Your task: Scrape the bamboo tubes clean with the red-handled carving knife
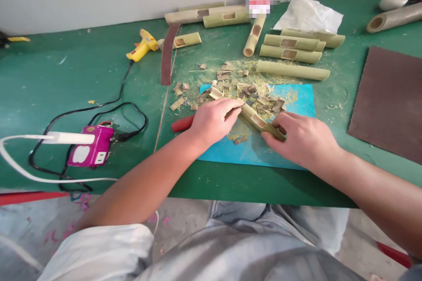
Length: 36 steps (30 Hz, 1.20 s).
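A short green bamboo tube (253,116) with a rectangular window cut in its side is held slantwise over a blue sheet (253,158). My left hand (216,120) is closed with thumb and fingers at its upper left end. On its lower right end my right hand (296,136) is closed, thumb below and fingers curled over the top. A red handle (182,124) pokes out beside my left wrist, its other end hidden. Bamboo chips (262,101) and yellowish shavings lie just beyond both hands.
Several more bamboo tubes (293,70) lie at the back, some under white tissue (308,15). Left are a yellow glue gun (141,47), a brown strip (168,59) and a purple power socket (92,145) with trailing cables. A brown sheet (389,101) lies right on the green table (231,184).
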{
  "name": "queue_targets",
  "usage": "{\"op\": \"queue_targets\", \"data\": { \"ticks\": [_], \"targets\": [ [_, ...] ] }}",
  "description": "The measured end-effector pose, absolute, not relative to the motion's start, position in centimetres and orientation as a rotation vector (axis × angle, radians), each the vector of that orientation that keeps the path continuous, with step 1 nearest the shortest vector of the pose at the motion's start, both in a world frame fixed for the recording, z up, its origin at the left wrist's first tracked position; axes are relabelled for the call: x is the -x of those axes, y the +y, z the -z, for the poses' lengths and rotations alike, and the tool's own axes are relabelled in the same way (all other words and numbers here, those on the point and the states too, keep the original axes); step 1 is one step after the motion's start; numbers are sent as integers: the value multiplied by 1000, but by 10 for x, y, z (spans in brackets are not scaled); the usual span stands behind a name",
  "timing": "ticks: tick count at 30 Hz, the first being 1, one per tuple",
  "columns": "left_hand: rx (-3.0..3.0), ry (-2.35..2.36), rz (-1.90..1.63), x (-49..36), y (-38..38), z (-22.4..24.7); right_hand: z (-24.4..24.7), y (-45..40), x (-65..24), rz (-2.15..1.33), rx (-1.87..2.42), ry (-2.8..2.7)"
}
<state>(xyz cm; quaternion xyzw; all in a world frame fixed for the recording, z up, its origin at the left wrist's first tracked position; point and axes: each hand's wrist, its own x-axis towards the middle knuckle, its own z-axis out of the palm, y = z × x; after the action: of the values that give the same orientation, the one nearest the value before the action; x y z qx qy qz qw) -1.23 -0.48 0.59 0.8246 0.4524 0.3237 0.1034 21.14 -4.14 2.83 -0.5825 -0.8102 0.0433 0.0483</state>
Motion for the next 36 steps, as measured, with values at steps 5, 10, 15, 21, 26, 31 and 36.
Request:
{"op": "queue_targets", "data": {
  "ticks": [5,10,15,21,26,31,36],
  "targets": [
    [-2414,1333,-983,15,-2,-4,-28,-43,-213,-102,1735,-2465],
    [-2413,1343,-975,14,-2,-4,-30,-44,-213,-100,1687,-2434],
    [-2407,1342,-987,14,-1,-3,-27,-43,-213,-93,1658,-2465],
    [-2402,1343,-984,13,-1,-2,-26,-44,-212,-106,1665,-2456],
    [-2431,1345,-964,14,0,-3,-24,-44,-213,-42,1613,-2468],
    [-2488,1329,-981,12,-3,-2,-23,-43,-212,-29,1578,-2492],
    [-2529,1141,-971,5,-10,1,-21,-44,-210,-63,1597,-2501]
  ]
}}
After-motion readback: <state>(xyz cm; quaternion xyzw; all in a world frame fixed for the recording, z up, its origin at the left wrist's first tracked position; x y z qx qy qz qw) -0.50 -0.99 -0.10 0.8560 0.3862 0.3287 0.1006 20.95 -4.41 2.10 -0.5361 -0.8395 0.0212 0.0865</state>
